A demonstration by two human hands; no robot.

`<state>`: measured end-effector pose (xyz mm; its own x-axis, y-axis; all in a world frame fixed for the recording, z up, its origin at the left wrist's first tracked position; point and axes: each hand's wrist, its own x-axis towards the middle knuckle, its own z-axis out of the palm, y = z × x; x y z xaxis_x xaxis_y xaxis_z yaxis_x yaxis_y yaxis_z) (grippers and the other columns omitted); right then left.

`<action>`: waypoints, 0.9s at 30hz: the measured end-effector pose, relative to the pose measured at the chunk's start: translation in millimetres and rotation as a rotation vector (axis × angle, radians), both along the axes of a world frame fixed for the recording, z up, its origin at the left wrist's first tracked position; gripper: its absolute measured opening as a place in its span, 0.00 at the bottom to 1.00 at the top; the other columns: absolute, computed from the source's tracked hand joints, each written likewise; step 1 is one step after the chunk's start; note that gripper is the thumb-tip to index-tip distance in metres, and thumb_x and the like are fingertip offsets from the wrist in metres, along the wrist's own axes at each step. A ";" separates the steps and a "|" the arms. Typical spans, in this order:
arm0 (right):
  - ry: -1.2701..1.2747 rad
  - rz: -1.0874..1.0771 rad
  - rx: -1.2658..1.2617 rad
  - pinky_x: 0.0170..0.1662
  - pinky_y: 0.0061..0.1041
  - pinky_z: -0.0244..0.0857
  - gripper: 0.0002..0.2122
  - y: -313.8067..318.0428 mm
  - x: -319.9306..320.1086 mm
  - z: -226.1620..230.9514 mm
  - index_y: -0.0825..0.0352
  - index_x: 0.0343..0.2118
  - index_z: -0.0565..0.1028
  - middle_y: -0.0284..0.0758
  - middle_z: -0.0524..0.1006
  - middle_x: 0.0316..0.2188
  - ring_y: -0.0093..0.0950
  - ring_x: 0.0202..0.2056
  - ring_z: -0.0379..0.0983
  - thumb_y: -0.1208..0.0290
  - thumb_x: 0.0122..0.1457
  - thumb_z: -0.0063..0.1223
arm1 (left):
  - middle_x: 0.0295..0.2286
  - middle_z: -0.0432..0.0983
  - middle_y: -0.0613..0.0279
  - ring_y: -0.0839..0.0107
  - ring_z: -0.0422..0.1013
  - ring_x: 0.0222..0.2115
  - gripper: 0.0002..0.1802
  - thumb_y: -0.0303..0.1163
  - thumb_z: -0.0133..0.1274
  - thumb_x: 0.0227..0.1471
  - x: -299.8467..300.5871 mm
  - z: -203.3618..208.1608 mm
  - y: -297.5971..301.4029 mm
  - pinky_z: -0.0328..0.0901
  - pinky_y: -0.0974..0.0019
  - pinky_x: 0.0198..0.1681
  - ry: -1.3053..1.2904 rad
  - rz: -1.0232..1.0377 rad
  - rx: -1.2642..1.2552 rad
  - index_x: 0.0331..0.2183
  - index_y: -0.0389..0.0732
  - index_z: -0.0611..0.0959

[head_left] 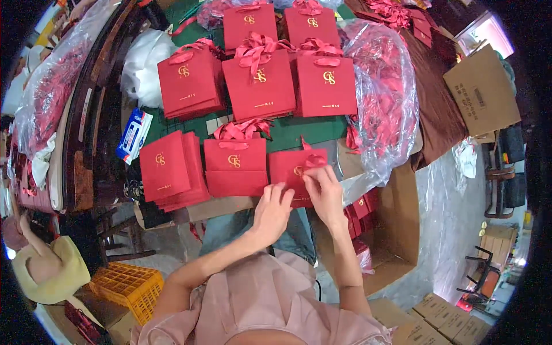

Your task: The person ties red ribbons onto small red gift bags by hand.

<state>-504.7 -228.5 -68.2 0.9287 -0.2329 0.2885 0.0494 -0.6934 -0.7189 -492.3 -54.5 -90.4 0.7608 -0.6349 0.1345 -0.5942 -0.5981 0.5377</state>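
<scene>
A flat red paper gift bag with a gold emblem lies at the table's near edge, in front of me. My right hand pinches the bag's red ribbon over its upper right part. The fingers of my left hand rest apart on the bag's lower left, holding nothing that I can see. Just left of it stands another red bag with a ribbon bunch on top. Beyond that, a fanned pile of red bags lies at the table's left.
Several stacks of red bags with ribbon handles cover the green tabletop. A clear plastic sack of red ribbons lies at the right. Below it stands an open cardboard box with red bags. A blue-white packet and yellow crate are on the left.
</scene>
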 end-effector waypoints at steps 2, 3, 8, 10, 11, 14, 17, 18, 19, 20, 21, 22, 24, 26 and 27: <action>0.017 -0.036 0.009 0.32 0.34 0.69 0.07 4.1 5.7 -3.4 0.68 0.35 0.77 0.40 0.74 0.31 0.40 0.30 0.75 0.78 0.54 0.61 | 0.49 0.66 0.48 0.47 0.63 0.50 0.29 0.25 0.63 0.41 -0.2 -2.0 -6.4 0.65 0.52 0.52 -0.005 -0.036 -0.025 0.48 0.38 0.74; 0.018 -0.037 0.010 0.32 0.34 0.69 0.07 3.4 6.0 -7.2 0.68 0.35 0.77 0.40 0.74 0.31 0.40 0.30 0.75 0.78 0.54 0.61 | 0.49 0.66 0.48 0.47 0.63 0.50 0.29 0.25 0.63 0.41 0.0 -2.9 -9.1 0.65 0.52 0.52 -0.009 -0.061 -0.026 0.48 0.38 0.74; 0.051 -0.056 -0.100 0.35 0.39 0.69 0.06 -2.6 6.0 -13.5 0.66 0.35 0.77 0.41 0.73 0.32 0.43 0.33 0.75 0.76 0.54 0.60 | 0.49 0.65 0.46 0.45 0.66 0.48 0.26 0.24 0.58 0.48 21.9 15.7 -11.6 0.69 0.51 0.47 0.108 -0.009 -0.079 0.50 0.38 0.72; 0.024 -0.071 -0.101 0.36 0.37 0.69 0.05 -4.2 4.1 -17.8 0.66 0.34 0.78 0.40 0.75 0.32 0.42 0.34 0.75 0.76 0.54 0.60 | 0.51 0.63 0.43 0.41 0.69 0.46 0.27 0.24 0.57 0.50 38.4 16.6 -15.7 0.70 0.48 0.44 0.142 0.057 -0.163 0.53 0.37 0.69; 0.028 -0.074 -0.101 0.36 0.37 0.69 0.05 -4.4 2.4 -18.0 0.66 0.34 0.78 0.40 0.75 0.32 0.42 0.34 0.75 0.76 0.54 0.60 | 0.52 0.61 0.41 0.38 0.71 0.43 0.30 0.24 0.55 0.52 46.4 26.0 -18.3 0.71 0.46 0.43 0.186 0.057 -0.142 0.56 0.35 0.66; 0.059 -0.077 -0.169 0.37 0.38 0.69 0.07 -3.6 0.1 -17.0 0.66 0.34 0.75 0.40 0.73 0.32 0.42 0.34 0.73 0.78 0.52 0.60 | 0.53 0.60 0.39 0.37 0.72 0.40 0.32 0.23 0.55 0.52 63.5 23.4 -28.5 0.71 0.46 0.41 0.258 0.060 -0.043 0.57 0.32 0.64; -0.074 -0.061 -0.205 0.37 0.36 0.69 0.08 3.1 -0.2 -2.4 0.66 0.35 0.75 0.37 0.73 0.32 0.39 0.35 0.73 0.80 0.52 0.60 | 0.51 0.58 0.35 0.40 0.75 0.33 0.35 0.16 0.51 0.45 68.7 7.9 -31.9 0.73 0.48 0.34 0.156 0.026 0.031 0.56 0.25 0.62; -0.073 -0.057 -0.202 0.37 0.36 0.69 0.08 6.3 2.2 2.3 0.66 0.35 0.75 0.37 0.73 0.32 0.39 0.35 0.73 0.80 0.52 0.60 | 0.50 0.58 0.35 0.40 0.75 0.33 0.36 0.14 0.51 0.44 69.8 4.1 -31.6 0.73 0.48 0.33 0.165 0.023 0.068 0.56 0.24 0.62; -0.133 -0.042 -0.185 0.38 0.35 0.70 0.08 8.4 3.1 6.3 0.66 0.35 0.74 0.37 0.74 0.33 0.39 0.36 0.73 0.80 0.52 0.59 | 0.50 0.58 0.35 0.40 0.75 0.33 0.36 0.14 0.51 0.44 70.2 4.9 -32.9 0.73 0.48 0.33 0.168 0.018 0.068 0.56 0.24 0.62; -0.193 -0.025 -0.167 0.38 0.35 0.70 0.08 11.1 4.5 9.3 0.66 0.35 0.74 0.38 0.74 0.33 0.39 0.36 0.73 0.80 0.52 0.59 | 0.49 0.59 0.36 0.39 0.75 0.33 0.36 0.14 0.52 0.43 70.6 5.8 -33.6 0.73 0.47 0.33 0.174 0.010 0.054 0.56 0.24 0.62; -0.176 -0.017 -0.113 0.38 0.35 0.69 0.06 15.1 5.8 11.1 0.69 0.35 0.74 0.41 0.75 0.34 0.40 0.36 0.74 0.82 0.54 0.56 | 0.48 0.59 0.36 0.39 0.75 0.32 0.37 0.14 0.52 0.42 70.6 7.0 -33.8 0.72 0.47 0.33 0.179 0.004 0.041 0.56 0.24 0.62; -0.113 -0.019 -0.097 0.38 0.36 0.69 0.06 15.8 8.1 8.5 0.69 0.35 0.73 0.41 0.75 0.34 0.42 0.36 0.74 0.81 0.54 0.56 | 0.46 0.60 0.37 0.39 0.75 0.32 0.35 0.14 0.53 0.42 70.5 10.6 -34.8 0.72 0.46 0.32 0.158 0.010 0.021 0.55 0.25 0.63; 0.015 -0.036 -0.060 0.36 0.38 0.68 0.07 13.9 12.9 0.2 0.69 0.37 0.72 0.44 0.74 0.34 0.45 0.36 0.73 0.81 0.55 0.55 | 0.46 0.59 0.38 0.39 0.75 0.32 0.34 0.14 0.53 0.43 71.1 8.7 -36.7 0.72 0.46 0.32 0.162 0.005 0.010 0.54 0.25 0.64; -0.008 -0.079 -0.132 0.34 0.39 0.69 0.06 10.8 18.6 -10.0 0.66 0.36 0.72 0.41 0.74 0.32 0.43 0.34 0.74 0.79 0.56 0.56 | 0.45 0.60 0.39 0.39 0.74 0.32 0.30 0.15 0.55 0.43 73.3 12.6 -37.2 0.73 0.47 0.33 0.195 0.007 -0.017 0.50 0.27 0.66; 0.002 -0.105 -0.097 0.33 0.40 0.69 0.06 9.2 16.8 -12.2 0.66 0.35 0.71 0.42 0.74 0.31 0.44 0.33 0.74 0.78 0.55 0.56 | 0.45 0.60 0.39 0.39 0.74 0.32 0.30 0.15 0.55 0.43 73.9 15.0 -37.1 0.73 0.47 0.33 0.195 0.006 -0.017 0.50 0.27 0.66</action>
<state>-487.9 -219.3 -80.4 0.9013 -0.2998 0.3127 -0.0283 -0.7610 -0.6481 -418.4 -91.6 -75.4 0.7771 -0.6294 -0.0050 -0.4745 -0.5909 0.6525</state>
